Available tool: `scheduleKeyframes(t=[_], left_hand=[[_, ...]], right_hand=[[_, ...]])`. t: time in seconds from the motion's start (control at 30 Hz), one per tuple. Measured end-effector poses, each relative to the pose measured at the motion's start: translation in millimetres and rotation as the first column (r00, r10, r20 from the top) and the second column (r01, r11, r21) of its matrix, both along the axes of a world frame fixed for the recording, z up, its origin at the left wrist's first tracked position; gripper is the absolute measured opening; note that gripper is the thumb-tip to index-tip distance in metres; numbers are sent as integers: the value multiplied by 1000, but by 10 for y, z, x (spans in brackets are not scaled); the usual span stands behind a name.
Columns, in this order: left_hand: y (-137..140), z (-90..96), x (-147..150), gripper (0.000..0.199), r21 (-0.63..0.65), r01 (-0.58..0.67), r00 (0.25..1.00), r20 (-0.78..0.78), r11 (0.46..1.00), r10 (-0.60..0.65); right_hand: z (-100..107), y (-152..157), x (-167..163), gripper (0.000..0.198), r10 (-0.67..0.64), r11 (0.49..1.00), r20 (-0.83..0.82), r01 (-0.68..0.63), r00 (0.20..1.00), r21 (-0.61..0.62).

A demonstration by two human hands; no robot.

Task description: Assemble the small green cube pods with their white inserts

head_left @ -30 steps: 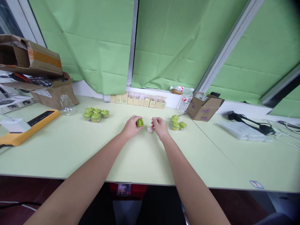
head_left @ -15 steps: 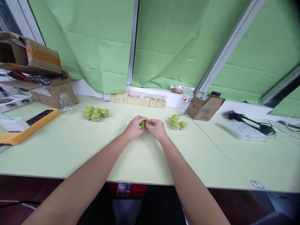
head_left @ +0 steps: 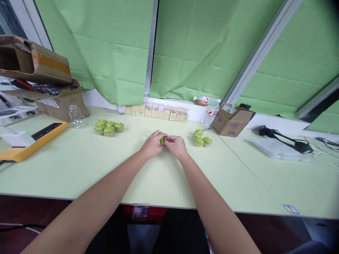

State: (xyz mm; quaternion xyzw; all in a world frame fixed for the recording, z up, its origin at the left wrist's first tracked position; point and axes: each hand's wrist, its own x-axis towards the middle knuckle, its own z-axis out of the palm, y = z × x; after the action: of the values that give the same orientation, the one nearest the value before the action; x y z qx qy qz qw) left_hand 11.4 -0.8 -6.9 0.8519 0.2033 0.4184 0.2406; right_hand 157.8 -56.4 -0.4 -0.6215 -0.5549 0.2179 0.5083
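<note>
Over the middle of the table, my left hand (head_left: 153, 144) is closed round a green lid (head_left: 161, 141) like those on the small jars nearby. My right hand (head_left: 175, 144) pinches at the lid's right side, its fingertips meeting those of the left. Fingers hide much of the lid. A small clear cup (head_left: 145, 134) sits just behind my left hand. Several green-lidded clear jars (head_left: 109, 131) stand in a group to the left. Another group of green-lidded jars (head_left: 199, 141) stands right of my right hand, with something yellow inside.
A row of small cardboard boxes (head_left: 160, 113) lines the table's back. Plastic bottles (head_left: 211, 114) and an open carton (head_left: 231, 121) stand back right. A yellow power strip (head_left: 50, 135), a clear glass dome (head_left: 75, 118) and stacked cartons (head_left: 60, 106) occupy the left. Black cable gear (head_left: 288, 141) lies far right.
The lid has turned slightly between my fingers, showing more of its bright green outer face. Both hands stay in nearly the same place.
</note>
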Motion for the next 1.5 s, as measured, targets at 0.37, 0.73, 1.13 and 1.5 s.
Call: scheduleKeyframes(t=[0.37, 0.73, 1.13, 1.5], left_hand=[[36, -20, -8, 41, 34, -57, 998, 2, 998, 57], [-1, -83, 0, 44, 217, -97, 994, -24, 971, 105], [-32, -55, 2, 43, 229, -70, 997, 1, 971, 71], [-36, 10, 4, 41, 195, -72, 995, 83, 978, 57]], right_hand=[[43, -6, 17, 18, 109, 994, 62, -108, 992, -17], [31, 22, 81, 16, 130, 990, 20, -129, 991, -49], [89, -38, 17, 24, 66, 998, 80, -67, 995, 16], [154, -27, 5, 28, 106, 994, -258, -104, 960, 20]])
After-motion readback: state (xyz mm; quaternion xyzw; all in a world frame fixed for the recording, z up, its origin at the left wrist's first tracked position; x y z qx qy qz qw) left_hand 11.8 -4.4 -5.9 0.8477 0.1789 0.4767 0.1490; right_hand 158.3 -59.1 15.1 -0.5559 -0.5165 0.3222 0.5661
